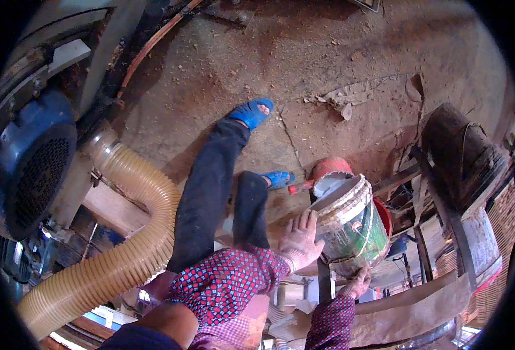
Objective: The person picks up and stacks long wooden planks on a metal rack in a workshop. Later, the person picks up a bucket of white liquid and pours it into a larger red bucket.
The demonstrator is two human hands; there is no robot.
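Note:
A worn white and green plastic bucket (350, 224) is held tilted at waist height, its open mouth facing up and left with pale paste inside. My left hand (300, 239), in a light glove, presses flat against the bucket's side near the rim. My right hand (356, 284) supports the bucket from beneath at its base. Both forearms wear red and blue checked sleeves (228, 283). My legs in dark trousers (211, 192) and blue sandals (252, 112) stand on the dirt floor below.
A blue electric motor (30, 169) and a thick beige ribbed hose (135, 233) fill the left. A red container (330, 166) sits behind the bucket. A dark machine housing (458, 154) with metal bars stands on the right. Paper scraps (345, 99) lie on the reddish floor.

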